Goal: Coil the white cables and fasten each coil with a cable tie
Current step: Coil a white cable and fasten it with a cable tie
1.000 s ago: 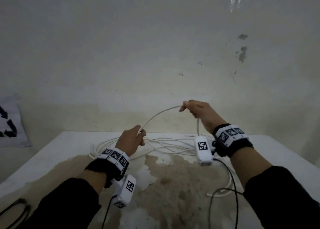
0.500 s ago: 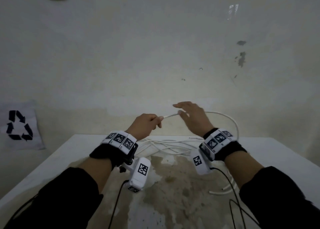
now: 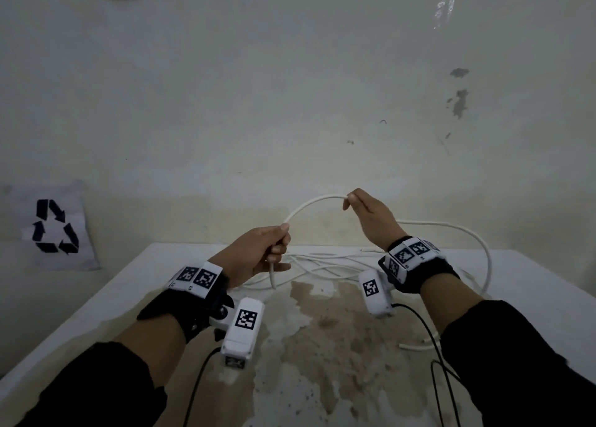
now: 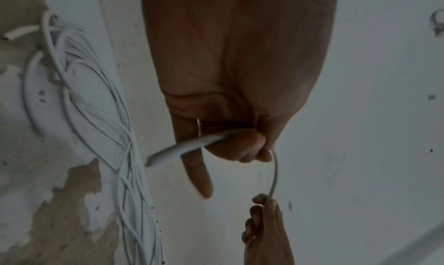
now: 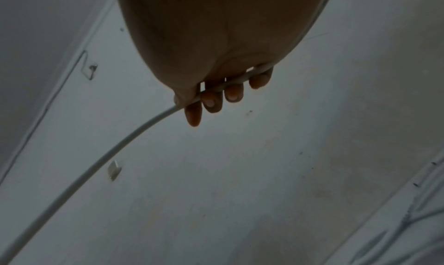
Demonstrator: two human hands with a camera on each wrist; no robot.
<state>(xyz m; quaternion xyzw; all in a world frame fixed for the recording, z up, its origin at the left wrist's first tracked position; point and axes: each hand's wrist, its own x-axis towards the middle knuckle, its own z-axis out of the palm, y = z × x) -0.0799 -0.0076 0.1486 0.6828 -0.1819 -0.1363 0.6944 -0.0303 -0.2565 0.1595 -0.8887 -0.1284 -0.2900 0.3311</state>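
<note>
A thick white cable (image 3: 309, 205) arcs in the air between my two hands above the table. My left hand (image 3: 274, 249) grips it near its cut end, which pokes down below the fist (image 4: 168, 153). My right hand (image 3: 358, 202) pinches the cable higher up, fingers curled round it (image 5: 230, 83). Past the right hand the cable loops wide to the right (image 3: 477, 242) and drops onto the table. A tangle of thinner white cables (image 3: 329, 262) lies on the table behind my hands, seen too in the left wrist view (image 4: 96, 102). No cable tie shows.
The white table (image 3: 113, 297) has a big brown worn patch in its middle. A stained wall stands right behind it, with a recycling sign (image 3: 54, 226) at the left. Black sensor wires (image 3: 435, 346) trail from my wrists over the table's near part.
My right hand, open half a second ago, has closed on the cable and risen. The left hand has dropped a little, so the cable now arches between them.
</note>
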